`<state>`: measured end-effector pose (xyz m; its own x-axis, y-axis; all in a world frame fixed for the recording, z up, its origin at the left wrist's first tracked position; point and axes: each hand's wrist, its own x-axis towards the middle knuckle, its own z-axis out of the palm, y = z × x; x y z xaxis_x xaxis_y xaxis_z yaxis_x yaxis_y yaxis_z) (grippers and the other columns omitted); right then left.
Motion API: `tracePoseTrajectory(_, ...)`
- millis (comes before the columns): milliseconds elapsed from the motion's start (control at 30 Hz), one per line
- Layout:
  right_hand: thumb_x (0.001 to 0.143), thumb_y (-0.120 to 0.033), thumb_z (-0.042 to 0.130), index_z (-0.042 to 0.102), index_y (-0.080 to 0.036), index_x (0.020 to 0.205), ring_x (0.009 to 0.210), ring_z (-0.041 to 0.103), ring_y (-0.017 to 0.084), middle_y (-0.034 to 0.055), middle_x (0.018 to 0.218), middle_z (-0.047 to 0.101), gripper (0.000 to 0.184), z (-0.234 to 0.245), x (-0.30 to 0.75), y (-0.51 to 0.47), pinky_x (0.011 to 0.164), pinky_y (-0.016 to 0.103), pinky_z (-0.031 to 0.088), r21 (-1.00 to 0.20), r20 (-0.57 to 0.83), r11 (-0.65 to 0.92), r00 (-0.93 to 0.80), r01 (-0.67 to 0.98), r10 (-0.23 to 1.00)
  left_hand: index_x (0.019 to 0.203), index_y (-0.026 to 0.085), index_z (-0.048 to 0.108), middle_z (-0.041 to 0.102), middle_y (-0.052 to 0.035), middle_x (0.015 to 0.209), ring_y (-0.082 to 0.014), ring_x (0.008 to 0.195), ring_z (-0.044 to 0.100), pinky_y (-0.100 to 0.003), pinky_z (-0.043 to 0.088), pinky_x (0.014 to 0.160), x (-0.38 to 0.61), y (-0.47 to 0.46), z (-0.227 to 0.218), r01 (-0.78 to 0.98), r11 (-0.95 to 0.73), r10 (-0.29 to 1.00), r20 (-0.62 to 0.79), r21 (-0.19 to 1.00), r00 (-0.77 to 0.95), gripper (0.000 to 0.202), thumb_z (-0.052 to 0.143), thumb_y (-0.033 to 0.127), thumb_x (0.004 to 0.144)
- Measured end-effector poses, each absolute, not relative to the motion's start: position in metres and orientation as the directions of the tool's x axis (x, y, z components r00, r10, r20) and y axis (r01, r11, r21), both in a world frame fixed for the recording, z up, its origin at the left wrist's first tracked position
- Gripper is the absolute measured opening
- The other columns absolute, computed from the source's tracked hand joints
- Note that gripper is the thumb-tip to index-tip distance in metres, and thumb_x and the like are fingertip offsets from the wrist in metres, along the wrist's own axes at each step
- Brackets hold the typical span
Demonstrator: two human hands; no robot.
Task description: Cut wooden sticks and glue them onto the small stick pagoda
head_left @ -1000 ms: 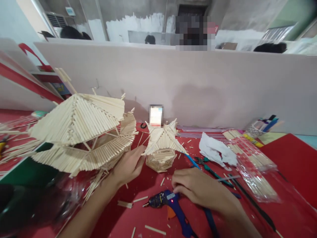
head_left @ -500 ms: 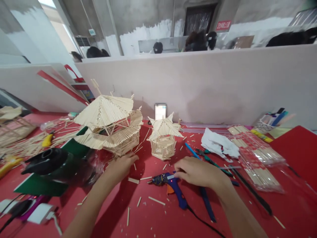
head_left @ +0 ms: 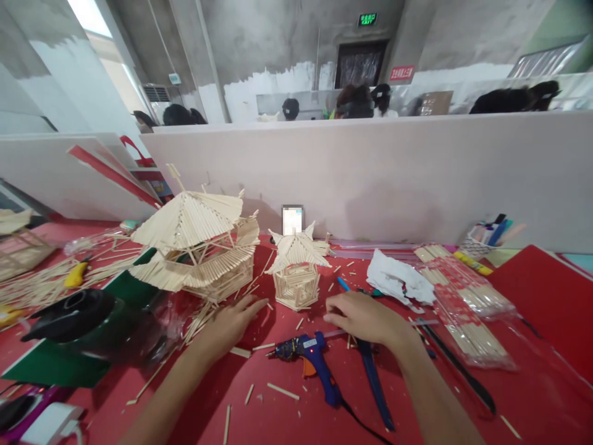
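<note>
Left hand: the left hand [head_left: 229,324] lies palm down on the red counter [head_left: 278,426], fingers spread and holding nothing, just beside the loose sticks at the foot of the large stick pagoda [head_left: 192,244].
Right hand: the right hand [head_left: 365,316] rests palm down with loosely curled fingers over the top of a blue-handled tool [head_left: 376,389]. I cannot tell whether it pinches anything.
Glue gun, place: the blue glue gun [head_left: 309,355] lies on its side between the two hands, nearer the right one and apart from both.
Glue gun, direction: its barrel runs left to right with the dark nozzle pointing left. The grip slants towards the near edge, and the cord [head_left: 365,426] trails off that way.
Rear of gun: a pale rod [head_left: 334,334], possibly a glue stick, reaches from its back towards the right hand.
Handling: it is likely light, stiff plastic. The blue grip is the part to hold, since a red lamp glows and the tip may be hot.
Nearby: the small stick pagoda [head_left: 296,275] stands upright beyond the gun. It looks brittle and is best lifted by its base.
</note>
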<state>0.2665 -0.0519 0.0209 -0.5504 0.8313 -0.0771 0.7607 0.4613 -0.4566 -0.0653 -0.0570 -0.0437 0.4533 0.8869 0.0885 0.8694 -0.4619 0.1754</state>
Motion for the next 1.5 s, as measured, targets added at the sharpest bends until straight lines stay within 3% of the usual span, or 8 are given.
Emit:
tracePoseTrajectory(267, 0.091, -0.019, 0.061, 0.062, -0.021, 0.072, 0.065, 0.062, 0.017, -0.0001, 0.069, 0.068, 0.02, 0.019, 0.26, -0.053, 0.055, 0.025, 0.033, -0.474, -0.065, 0.463, -0.554, 0.749, 0.83, 0.101, 0.021, 0.065, 0.068, -0.005, 0.098, -0.018, 0.089, 0.067, -0.027, 0.053, 0.079, -0.039, -0.032, -0.05, 0.803, -0.568, 0.822, 0.081, 0.179, 0.564, 0.025, 0.043, 0.012, 0.095)
tracePoseTrajectory(500, 0.091, -0.019, 0.06, 0.066, -0.023, 0.078, 0.072, 0.063, 0.018, -0.0004, 0.072, 0.069, 0.015, 0.025, 0.255, -0.055, 0.062, 0.026, 0.038, -0.509, -0.031, 0.483, -0.577, 0.712, 0.816, 0.108, 0.019, 0.06, 0.065, -0.0099, 0.11, -0.0228, 0.102, 0.063, -0.035, 0.05, 0.089, -0.035, -0.036, -0.052, 0.825, -0.543, 0.84, 0.087, 0.159, 0.536, 0.034, 0.042, -0.002, 0.087)
tracePoseTrajectory(600, 0.09, -0.02, 0.061, 0.069, -0.024, 0.083, 0.073, 0.064, 0.017, -0.001, 0.075, 0.071, 0.011, 0.029, 0.252, -0.056, 0.064, 0.026, 0.041, -0.601, -0.028, 0.465, -0.598, 0.65, 0.801, 0.102, 0.02, 0.061, 0.065, -0.0058, 0.096, -0.0187, 0.087, 0.063, -0.028, 0.051, 0.075, -0.024, -0.049, -0.027, 0.759, -0.581, 0.804, 0.062, 0.294, 0.592, 0.031, 0.044, -0.001, 0.087)
tracePoseTrajectory(733, 0.092, -0.024, 0.062, 0.07, -0.026, 0.1, 0.079, 0.068, 0.015, -0.0009, 0.089, 0.075, 0.011, 0.032, 0.244, -0.057, 0.071, 0.025, 0.047, -0.746, 0.019, 0.422, -0.616, 0.516, 0.788, 0.1, 0.02, 0.06, 0.066, -0.0037, 0.095, -0.015, 0.085, 0.063, -0.025, 0.051, 0.075, 0.003, -0.064, 0.004, 0.553, -0.678, 0.724, 0.31, 0.485, 0.616, 0.016, 0.046, 0.013, 0.098)
tracePoseTrajectory(867, 0.095, -0.023, 0.056, 0.072, -0.025, 0.101, 0.085, 0.069, 0.017, 0.0016, 0.095, 0.076, 0.016, 0.031, 0.239, -0.057, 0.078, 0.027, 0.049, -0.744, 0.132, 0.457, -0.564, 0.487, 0.815, 0.1, 0.019, 0.061, 0.067, -0.0042, 0.091, -0.014, 0.083, 0.062, -0.025, 0.052, 0.076, 0.023, -0.062, 0.008, 0.494, -0.776, 0.63, 0.519, 0.392, 0.578, 0.016, 0.046, 0.015, 0.099)
tracePoseTrajectory(1033, 0.093, -0.024, 0.059, 0.072, -0.024, 0.095, 0.082, 0.071, 0.017, 0.0013, 0.092, 0.077, 0.013, 0.025, 0.244, -0.053, 0.073, 0.026, 0.052, -0.764, 0.224, 0.434, -0.434, 0.478, 0.873, 0.097, 0.016, 0.062, 0.067, -0.0044, 0.085, -0.0146, 0.076, 0.062, -0.026, 0.053, 0.07, 0.033, -0.05, 0.006, 0.501, -0.852, 0.489, 0.574, 0.153, 0.656, 0.016, 0.046, 0.014, 0.099)
tracePoseTrajectory(1300, 0.092, -0.02, 0.061, 0.07, -0.024, 0.091, 0.083, 0.07, 0.018, 0.0016, 0.088, 0.075, 0.01, 0.002, 0.238, -0.044, 0.076, 0.027, 0.052, -0.67, 0.489, 0.506, -0.19, 0.543, 0.851, 0.103, 0.018, 0.057, 0.07, -0.004, 0.083, -0.0153, 0.073, 0.065, -0.026, 0.052, 0.067, 0.022, -0.04, -0.009, 0.519, -0.79, 0.584, 0.658, 0.327, 0.475, 0.012, 0.05, 0.012, 0.095)
tracePoseTrajectory(1500, 0.093, -0.012, 0.057, 0.069, -0.024, 0.098, 0.083, 0.069, 0.018, 0.002, 0.09, 0.075, 0.018, -0.006, 0.23, -0.045, 0.078, 0.028, 0.053, -0.567, 0.572, 0.584, -0.233, 0.581, 0.786, 0.115, 0.019, 0.055, 0.073, -0.0056, 0.091, -0.0173, 0.077, 0.07, -0.027, 0.053, 0.069, 0.01, -0.032, -0.022, 0.571, -0.768, 0.607, 0.616, 0.291, 0.502, 0.023, 0.049, 0.012, 0.093)
